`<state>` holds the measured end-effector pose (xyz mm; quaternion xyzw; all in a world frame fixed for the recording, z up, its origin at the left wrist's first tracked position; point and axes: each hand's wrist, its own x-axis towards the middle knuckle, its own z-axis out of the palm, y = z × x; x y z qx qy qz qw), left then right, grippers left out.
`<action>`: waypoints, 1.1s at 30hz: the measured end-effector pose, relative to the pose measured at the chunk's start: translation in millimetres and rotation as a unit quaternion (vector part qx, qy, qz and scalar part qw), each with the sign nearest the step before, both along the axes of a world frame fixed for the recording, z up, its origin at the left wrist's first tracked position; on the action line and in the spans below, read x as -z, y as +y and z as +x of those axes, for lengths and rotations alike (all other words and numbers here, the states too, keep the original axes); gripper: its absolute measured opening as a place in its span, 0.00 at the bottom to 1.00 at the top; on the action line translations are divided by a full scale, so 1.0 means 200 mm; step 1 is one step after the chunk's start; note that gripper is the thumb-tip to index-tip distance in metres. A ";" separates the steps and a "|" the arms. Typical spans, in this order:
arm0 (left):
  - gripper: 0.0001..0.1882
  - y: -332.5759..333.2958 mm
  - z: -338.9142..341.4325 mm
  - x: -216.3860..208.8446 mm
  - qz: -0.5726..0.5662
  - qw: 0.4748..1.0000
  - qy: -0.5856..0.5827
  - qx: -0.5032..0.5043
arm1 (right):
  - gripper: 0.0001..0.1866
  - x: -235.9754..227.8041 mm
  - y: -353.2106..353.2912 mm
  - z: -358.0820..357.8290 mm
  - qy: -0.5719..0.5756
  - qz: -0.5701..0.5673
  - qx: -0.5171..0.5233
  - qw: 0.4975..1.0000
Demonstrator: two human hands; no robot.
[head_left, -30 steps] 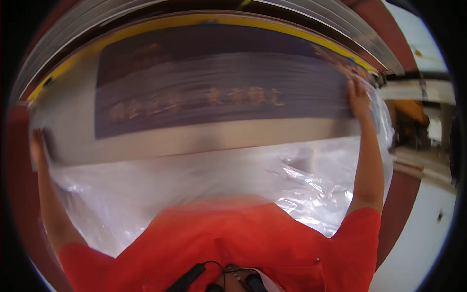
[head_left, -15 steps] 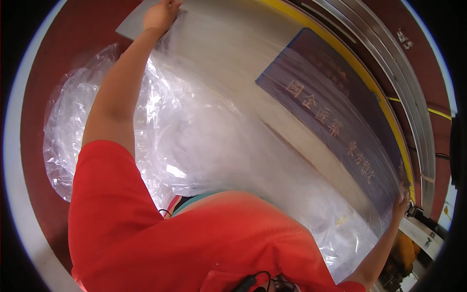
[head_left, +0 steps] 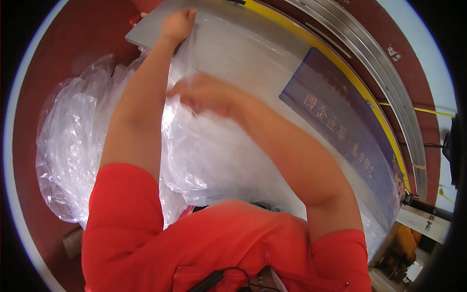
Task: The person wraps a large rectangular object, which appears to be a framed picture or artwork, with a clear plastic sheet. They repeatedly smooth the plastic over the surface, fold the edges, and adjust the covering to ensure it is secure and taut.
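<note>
My left hand (head_left: 179, 25) is at the far left end of a long pale grey panel (head_left: 238, 46), closed on a gathered edge of clear plastic film (head_left: 192, 168). The film hangs from it in a narrow fold and spreads over the near part of the panel. Just below, my right hand (head_left: 206, 95) reaches across to the left, beside that fold. Motion blurs its fingers, so I cannot see whether they grip the film. On the panel's right part lies a dark rectangular sign (head_left: 335, 104) with gold lettering and blue edges.
Crumpled film (head_left: 73, 146) bulges off to the left above the dark red floor (head_left: 36, 170). A yellow strip (head_left: 292, 27) borders the panel's far edge. Beyond it run metal rails (head_left: 384, 80). A white board (head_left: 423, 224) and an orange-yellow thing (head_left: 407, 242) are at the lower right.
My right hand has left the panel's right end and swung across to beneath my left hand. My left hand, still on the film, appears slightly further right. The view has shifted a little.
</note>
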<state>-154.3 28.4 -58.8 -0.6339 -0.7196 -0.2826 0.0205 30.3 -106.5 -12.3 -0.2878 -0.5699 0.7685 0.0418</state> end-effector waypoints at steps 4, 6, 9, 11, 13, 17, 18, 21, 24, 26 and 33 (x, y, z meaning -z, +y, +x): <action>0.18 -0.04 -0.03 -0.02 -0.035 0.999 0.023 -0.026 | 0.10 -0.34 -0.30 0.37 0.252 0.025 -0.242 0.937; 0.18 -0.18 -0.12 -0.04 -0.072 0.993 0.043 -0.088 | 0.10 -0.40 -0.35 0.67 0.258 0.011 -0.264 0.929; 0.19 -0.01 -0.04 -0.01 -0.042 0.997 0.040 -0.040 | 0.11 -0.61 -0.56 1.36 0.047 0.111 -0.061 0.991; 0.20 0.00 -0.09 0.01 -0.059 0.993 0.090 -0.058 | 0.11 -0.72 -0.75 1.82 -0.152 0.190 0.132 0.961; 0.21 -0.01 -0.13 0.01 -0.053 0.988 0.120 -0.075 | 0.12 -0.82 -0.95 2.24 -0.335 0.264 0.328 0.843; 0.22 0.03 -0.14 0.04 -0.071 0.985 0.133 -0.081 | 0.13 -0.90 -1.30 2.89 -0.571 0.374 0.477 0.553; 0.23 0.07 -0.24 0.09 -0.045 0.988 0.130 -0.068 | 0.14 -0.88 -1.35 2.97 -0.608 0.384 0.480 0.504; 0.23 0.11 -0.29 0.14 -0.046 0.987 0.146 -0.055 | 0.15 -0.71 -1.47 3.08 -0.697 0.372 0.425 0.442; 0.22 0.14 -0.25 0.11 -0.077 0.985 0.149 -0.049 | 0.16 -0.47 -1.55 3.11 -0.694 0.286 0.424 0.506; 0.22 0.19 -0.39 0.17 -0.062 0.986 0.153 -0.029 | 0.17 -0.39 -1.59 3.14 -0.689 0.226 0.430 0.538; 0.21 0.26 -0.48 0.29 -0.061 0.987 0.146 -0.043 | 0.21 -1.07 -1.63 3.41 -0.894 0.209 0.346 0.192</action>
